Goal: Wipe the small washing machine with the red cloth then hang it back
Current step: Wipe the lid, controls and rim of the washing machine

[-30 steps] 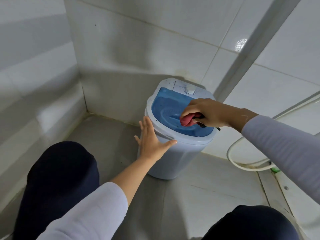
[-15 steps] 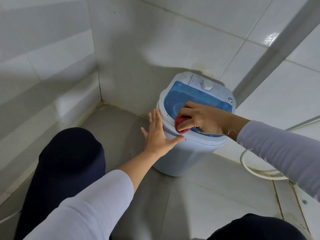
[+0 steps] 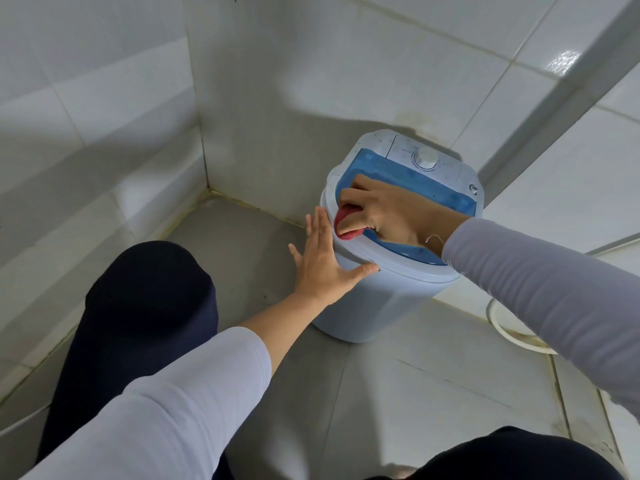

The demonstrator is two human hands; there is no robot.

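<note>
Right hand (image 3: 388,209) is bunched tight around the red cloth (image 3: 344,223), pressing it onto the near-left rim of the small washing machine (image 3: 381,296), which sits in the tiled corner on the floor (image 3: 433,375). Left hand (image 3: 323,261) is flat and open, bracing the side. Looks like mid-wipe on the top; next is probably working the cloth around the rim and down the body. Hanging comes later.

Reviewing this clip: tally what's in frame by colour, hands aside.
Red: 1, the cloth held in the right hand
Blue and white: 1, the small washing machine, steadied by the flat left hand
White: 1, the hose on the floor
Total: 3
</note>
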